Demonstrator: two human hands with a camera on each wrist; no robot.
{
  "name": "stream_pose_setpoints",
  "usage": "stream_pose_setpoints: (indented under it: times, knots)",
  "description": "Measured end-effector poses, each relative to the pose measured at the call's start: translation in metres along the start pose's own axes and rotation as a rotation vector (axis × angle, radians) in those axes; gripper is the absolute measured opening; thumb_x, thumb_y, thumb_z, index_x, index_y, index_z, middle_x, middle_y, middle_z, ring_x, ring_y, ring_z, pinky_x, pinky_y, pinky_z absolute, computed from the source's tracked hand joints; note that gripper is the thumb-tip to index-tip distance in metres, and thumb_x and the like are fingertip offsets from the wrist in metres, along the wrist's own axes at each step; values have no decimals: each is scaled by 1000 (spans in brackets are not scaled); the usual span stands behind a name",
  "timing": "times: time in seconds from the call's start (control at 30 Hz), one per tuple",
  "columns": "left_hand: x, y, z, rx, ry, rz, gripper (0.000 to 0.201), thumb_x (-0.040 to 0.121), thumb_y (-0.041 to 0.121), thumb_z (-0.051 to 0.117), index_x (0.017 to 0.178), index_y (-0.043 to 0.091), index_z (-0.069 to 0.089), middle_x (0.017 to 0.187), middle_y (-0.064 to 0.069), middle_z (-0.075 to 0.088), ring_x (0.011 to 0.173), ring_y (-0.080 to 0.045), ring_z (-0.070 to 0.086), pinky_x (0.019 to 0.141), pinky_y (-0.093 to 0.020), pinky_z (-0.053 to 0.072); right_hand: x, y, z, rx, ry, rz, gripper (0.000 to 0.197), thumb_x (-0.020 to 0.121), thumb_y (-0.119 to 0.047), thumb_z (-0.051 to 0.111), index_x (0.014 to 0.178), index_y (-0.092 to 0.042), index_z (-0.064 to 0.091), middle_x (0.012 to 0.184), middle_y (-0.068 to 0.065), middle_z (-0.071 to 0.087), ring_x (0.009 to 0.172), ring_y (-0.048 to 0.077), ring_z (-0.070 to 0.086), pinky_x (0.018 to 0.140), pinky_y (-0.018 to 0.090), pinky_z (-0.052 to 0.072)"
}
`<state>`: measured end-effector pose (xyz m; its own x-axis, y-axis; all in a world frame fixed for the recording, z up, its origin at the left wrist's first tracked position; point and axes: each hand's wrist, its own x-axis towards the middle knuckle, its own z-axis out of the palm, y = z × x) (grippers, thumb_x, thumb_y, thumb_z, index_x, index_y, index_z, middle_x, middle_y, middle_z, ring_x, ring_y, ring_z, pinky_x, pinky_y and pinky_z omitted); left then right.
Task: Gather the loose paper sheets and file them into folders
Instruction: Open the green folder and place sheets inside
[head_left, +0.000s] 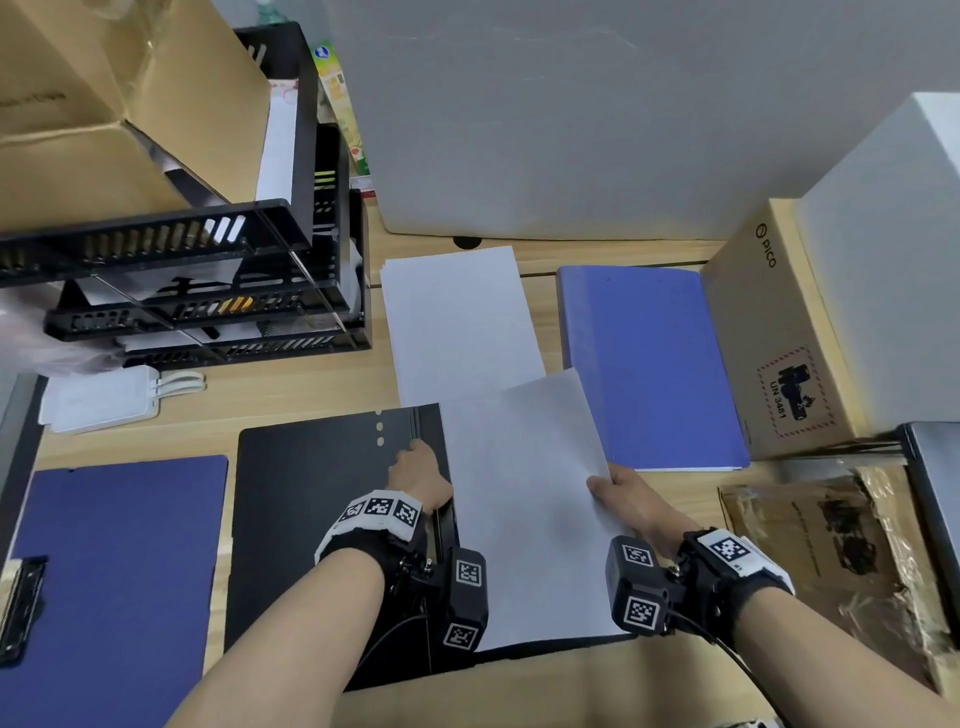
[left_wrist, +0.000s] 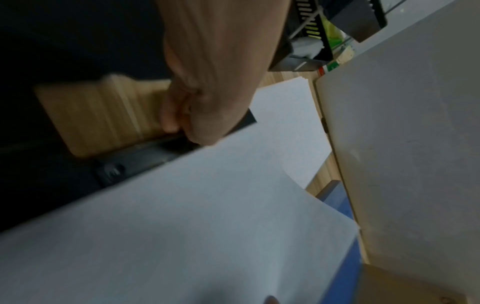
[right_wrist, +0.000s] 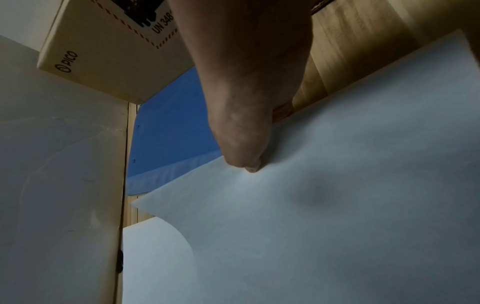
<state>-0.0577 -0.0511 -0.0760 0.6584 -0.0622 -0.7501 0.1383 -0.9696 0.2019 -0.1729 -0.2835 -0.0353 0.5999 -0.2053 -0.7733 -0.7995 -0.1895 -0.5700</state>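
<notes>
right grip pinches paper sheet over open black folder; left grip curls on its clamp.

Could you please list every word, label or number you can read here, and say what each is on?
"PICO": on the cardboard box, far right.
"UN 3481": in the dashed label on the same box.
Print on the green packet behind the black trays: too small to read.
Wristband squares: coded patterns, no words.
</notes>
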Motion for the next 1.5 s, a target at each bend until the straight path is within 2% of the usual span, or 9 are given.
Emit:
stream_pose_setpoints:
  times: [0.27,0.43,0.53,0.67,0.8,0.93,1.17,1.3,1.5]
  knots:
    - [-1,4,-5,-26,-106,-4,89,75,27,73,140,-2,20,135,-20,36,117,-36,49,89,-40,55,7,8,0,9,20,30,31,99,-12,40,121,-12,61,108,8,71,97,28,69,93,48,53]
    - [-4,7,-2,-37,-80,-19,81,72,24,73,133,0,26,130,-20,38,112,-35,53,89,-40,55,7,7,0,25,21,35,29,99,-10,40,118,-10,61,107,10,71,97,30,69,92,46,54]
    - [-5,10,2,-5,-51,-13,75,77,22,71,131,-3,25,132,-20,37,120,-36,46,88,-32,46,7,6,0,10,21,35,28,99,-9,39,115,-9,62,105,12,71,95,31,69,88,43,55]
    - [-9,13,8,48,-1,7,65,81,19,66,129,-1,28,132,-17,38,121,-35,46,80,-32,34,9,10,1,12,15,34,28,100,-10,38,117,-8,61,107,12,71,98,30,68,88,41,54]
    - [-3,7,1,45,-65,40,69,79,17,66,132,-3,25,133,-19,38,121,-37,45,86,-34,45,8,9,1,-1,12,18,29,101,-11,37,119,-11,60,111,9,69,99,25,67,82,34,54]
    - [-3,0,-7,10,-127,85,82,79,22,69,141,-2,20,137,-18,37,125,-38,43,89,-36,45,8,11,2,1,30,-10,29,101,-11,37,119,-14,60,111,6,69,100,24,67,92,41,52]
    - [-5,-7,-8,-26,-121,127,65,75,23,69,126,2,34,123,-13,44,112,-32,50,79,-33,45,5,13,5,-26,12,-78,32,102,-19,40,129,-16,57,122,1,66,113,21,62,104,45,45]
    - [-5,-8,-6,-44,-97,141,67,72,24,71,123,2,32,117,-14,48,107,-33,53,73,-33,43,5,5,13,6,5,-86,28,103,-19,40,121,-17,60,116,0,69,106,18,65,97,39,50]
    - [-6,-9,-5,-74,-71,142,71,73,24,72,123,1,28,114,-13,48,106,-33,53,73,-33,43,3,-3,9,-58,-23,-103,26,103,-14,38,92,-23,60,81,-10,64,71,2,59,59,12,42]
